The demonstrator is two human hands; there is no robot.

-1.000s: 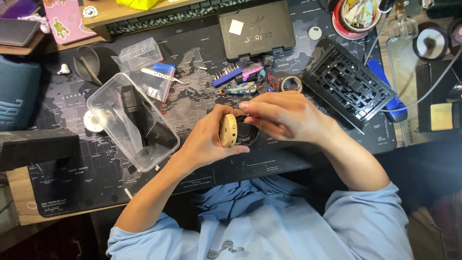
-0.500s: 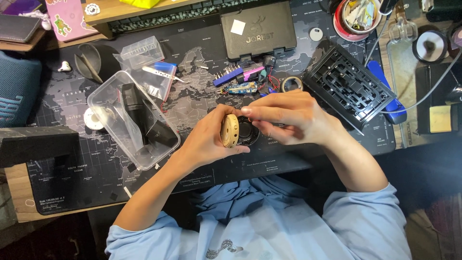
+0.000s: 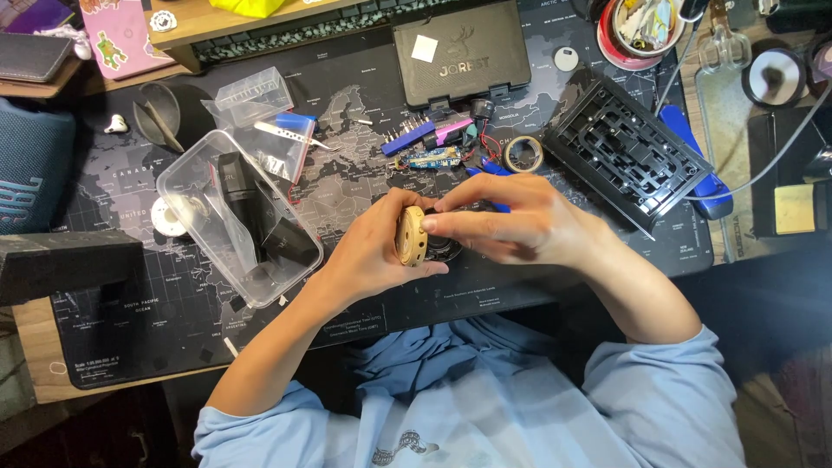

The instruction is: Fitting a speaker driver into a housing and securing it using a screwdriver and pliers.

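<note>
At frame centre, the left hand [image 3: 368, 256] grips the small round wooden part [image 3: 410, 236] while the right hand [image 3: 511, 221] fingers pinch its dark counterpart [image 3: 440, 247] (partly hidden), so assembly appears mid-way, unfinished above the worktop [image 3: 113, 329].

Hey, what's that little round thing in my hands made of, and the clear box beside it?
Round piece: looks like pale wood, matte tan, with small holes on its face; could be plastic. Clear box: transparent glossy plastic, since its dark contents show through.
</note>
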